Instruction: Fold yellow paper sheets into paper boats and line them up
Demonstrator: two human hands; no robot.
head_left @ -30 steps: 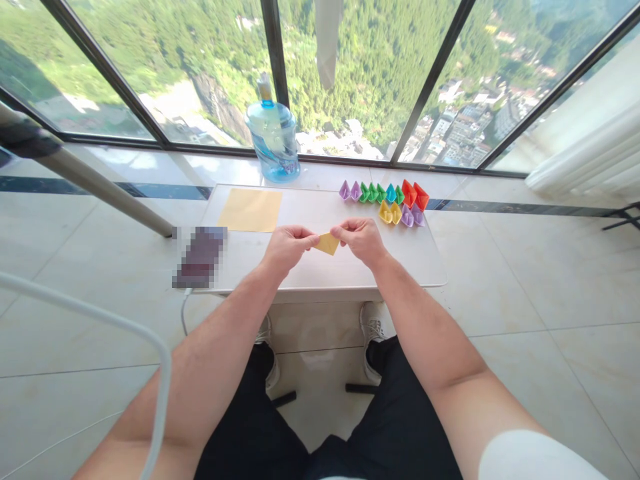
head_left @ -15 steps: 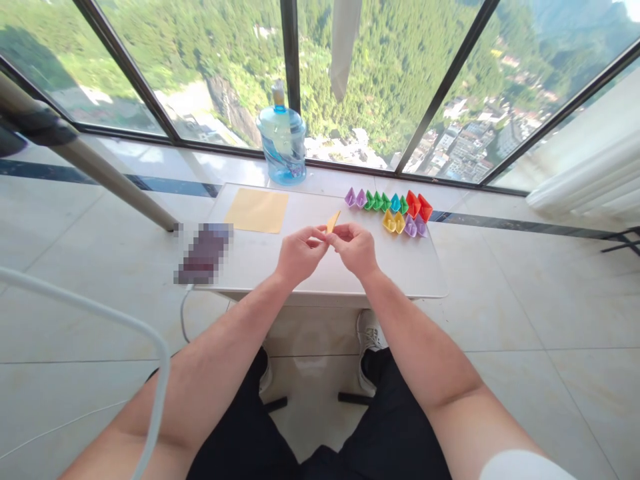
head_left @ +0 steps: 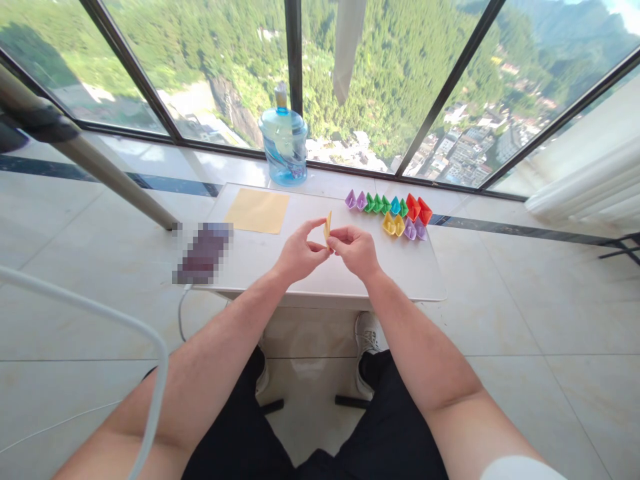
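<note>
A small folded piece of yellow paper (head_left: 328, 225) stands edge-on between my hands, above the white table. My right hand (head_left: 356, 247) pinches it from the right between thumb and fingers. From the left, my left hand (head_left: 299, 250) takes the paper between a spread forefinger near its top and a thumb near its bottom. The contact at the lower end is partly hidden by the fingertips. A flat sheet of yellow paper (head_left: 257, 211) lies on the table beyond my left hand. Several folded paper boats (head_left: 393, 226) in purple, green, blue, red and yellow stand in two rows beyond my right hand.
The white table (head_left: 400, 277) stands before a tall window. A blurred-out phone-like object (head_left: 204, 253) with a cable lies at its left edge. Behind the table is a large blue water bottle (head_left: 284, 147). A pole (head_left: 120, 177) and a white curved tube (head_left: 155, 340) are at left.
The folded yellow paper has turned from slanted to nearly upright. My left forefinger and thumb have spread apart along it, while my right hand keeps its pinch.
</note>
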